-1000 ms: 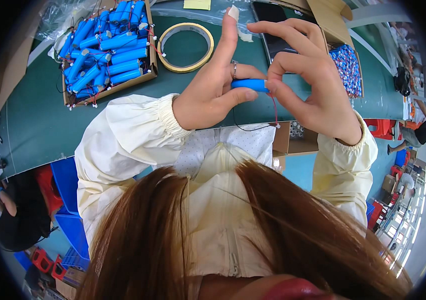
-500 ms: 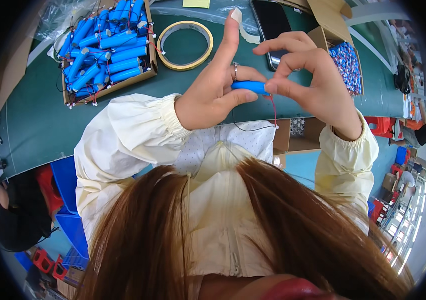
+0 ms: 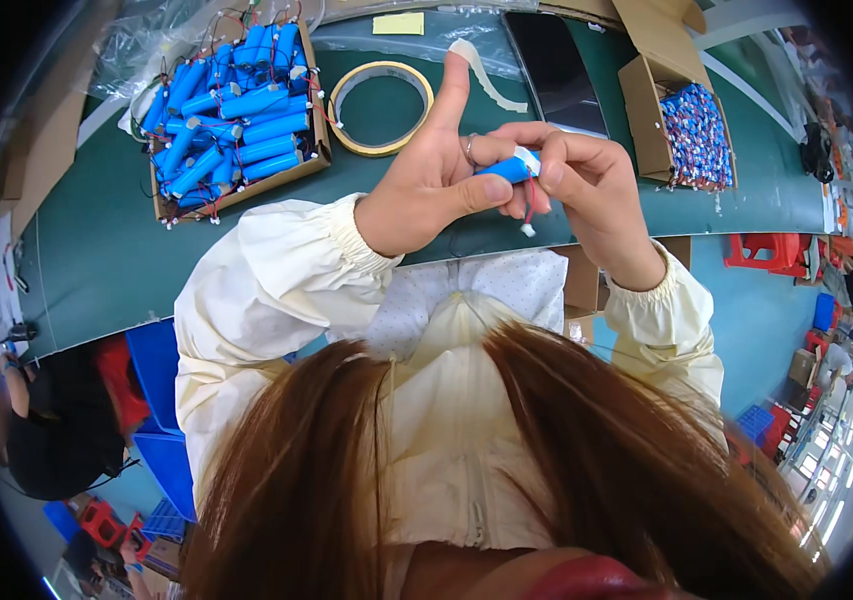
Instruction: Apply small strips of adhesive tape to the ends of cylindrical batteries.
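My left hand (image 3: 431,185) holds a small blue cylindrical battery (image 3: 502,172) between thumb and bent fingers, its index finger pointing up. On that fingertip sticks one end of a pale tape strip (image 3: 487,82), trailing to the right. White tape (image 3: 526,160) covers the battery's right end. There my right hand (image 3: 586,185) pinches with thumb and forefinger, its other fingers curled. A red wire (image 3: 530,200) hangs from the battery end, tipped by a white connector (image 3: 527,230).
A cardboard box (image 3: 323,150) full of blue wired batteries stands left on the green table (image 3: 96,240). Beside it lies a tape roll (image 3: 338,128). A black phone (image 3: 561,75) and a box (image 3: 643,115) of small wired parts are on the right. A yellow note (image 3: 398,23) lies far back.
My right hand has moved left and lower, its raised fingers now curled in at the battery. White tape now shows on the battery's end. The view has shifted slightly.
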The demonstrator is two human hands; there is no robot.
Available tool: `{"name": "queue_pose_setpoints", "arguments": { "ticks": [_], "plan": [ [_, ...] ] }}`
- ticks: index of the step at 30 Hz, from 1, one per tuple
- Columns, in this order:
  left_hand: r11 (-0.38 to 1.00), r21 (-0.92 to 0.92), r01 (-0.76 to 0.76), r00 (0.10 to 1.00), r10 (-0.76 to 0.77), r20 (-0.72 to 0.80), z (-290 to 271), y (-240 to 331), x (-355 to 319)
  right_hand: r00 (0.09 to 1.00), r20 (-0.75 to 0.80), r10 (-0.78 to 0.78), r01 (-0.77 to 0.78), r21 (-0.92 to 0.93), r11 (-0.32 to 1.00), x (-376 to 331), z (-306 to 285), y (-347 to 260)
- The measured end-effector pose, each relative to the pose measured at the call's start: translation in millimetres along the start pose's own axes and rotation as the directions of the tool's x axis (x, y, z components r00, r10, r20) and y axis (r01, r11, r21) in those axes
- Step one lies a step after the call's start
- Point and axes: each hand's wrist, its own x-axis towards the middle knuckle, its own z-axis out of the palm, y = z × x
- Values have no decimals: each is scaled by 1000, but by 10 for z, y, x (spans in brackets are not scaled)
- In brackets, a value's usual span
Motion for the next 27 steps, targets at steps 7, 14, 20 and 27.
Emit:
{"name": "queue_pose_setpoints", "arguments": {
  "ticks": [7,14,20,27],
  "plan": [
    [997,75,-13,999,10,43,17,57,-2,925,-126,-358,314,-274,909,4,-21,-95],
    [997,65,37,999,-37,-5,14,78,-7,960,130,-250,281,-420,863,86,61,-194],
    [998,43,34,999,-34,-17,22,54,25,942,171,-288,334,-437,835,135,-25,-115],
    [998,-38,-56,998,57,31,-55,-12,-46,913,196,-358,390,-681,620,186,78,-186]
  ]
}}
